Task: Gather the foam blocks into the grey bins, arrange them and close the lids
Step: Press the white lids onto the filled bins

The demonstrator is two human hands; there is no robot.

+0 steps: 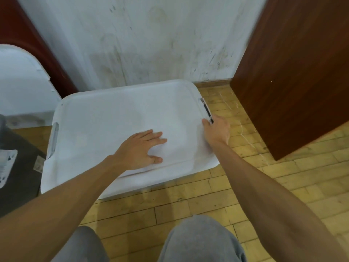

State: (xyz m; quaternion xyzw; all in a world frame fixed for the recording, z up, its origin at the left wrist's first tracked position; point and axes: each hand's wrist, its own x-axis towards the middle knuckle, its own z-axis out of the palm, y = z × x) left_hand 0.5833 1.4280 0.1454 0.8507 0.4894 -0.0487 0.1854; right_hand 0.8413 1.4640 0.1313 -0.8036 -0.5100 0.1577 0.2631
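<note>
White smooth plastic lid [113,114] with rounded corners, left hand [139,148] flat, grip released, right hand [217,131] grasping side latch [206,110].

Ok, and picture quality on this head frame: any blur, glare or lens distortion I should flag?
Head view: soft all over with slight motion blur, strongest at the left edge; the white lid is nearly washed out, so its surface detail is faint; wide-angle bending shows on the brown cabinet; the left hand and right hand stay readable; no hard shadows.
</note>
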